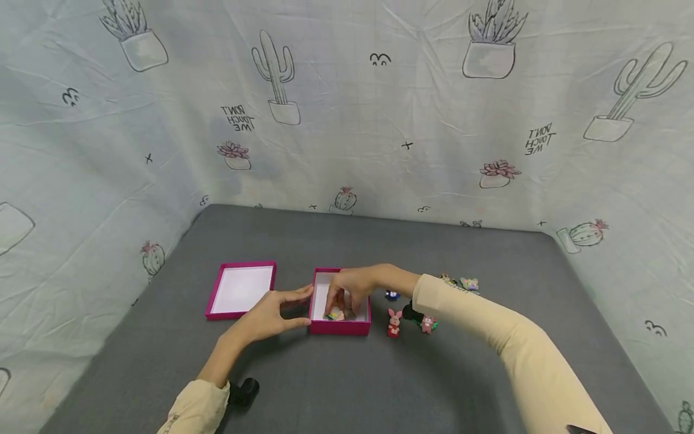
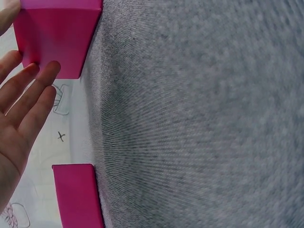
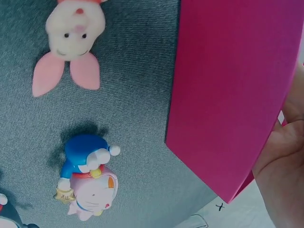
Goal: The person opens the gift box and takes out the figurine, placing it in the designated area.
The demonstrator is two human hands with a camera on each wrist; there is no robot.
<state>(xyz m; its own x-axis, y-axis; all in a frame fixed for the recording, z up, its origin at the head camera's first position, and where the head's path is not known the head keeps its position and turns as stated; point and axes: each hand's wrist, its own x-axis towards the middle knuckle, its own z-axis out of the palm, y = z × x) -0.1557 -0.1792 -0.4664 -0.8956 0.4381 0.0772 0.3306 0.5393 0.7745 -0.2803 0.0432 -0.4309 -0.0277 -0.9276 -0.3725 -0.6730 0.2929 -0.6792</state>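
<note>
My left hand [image 1: 273, 314] steadies the pink box [image 1: 340, 327] from its left side, thumb at the near corner and straight fingers against the wall. In the left wrist view those fingers [image 2: 28, 95] lie extended at the box's side. My right hand [image 1: 351, 288] reaches down inside the box, its curled fingertips pinching a small yellow-green figurine [image 1: 335, 314] close to the white bottom. The right wrist view has the box's outer wall [image 3: 232, 85] hiding the fingertips, with part of the palm [image 3: 285, 156] beyond it.
A pink-rimmed lid [image 1: 241, 289] lies white side up at the left. Right of the box are a pink-eared rabbit figurine [image 1: 394, 323], a blue figurine [image 1: 392, 295], a pink figurine [image 1: 428, 324] and, farther back, a multicoloured figurine [image 1: 469, 283]. A patterned cloth [image 1: 347, 120] hangs behind the grey table.
</note>
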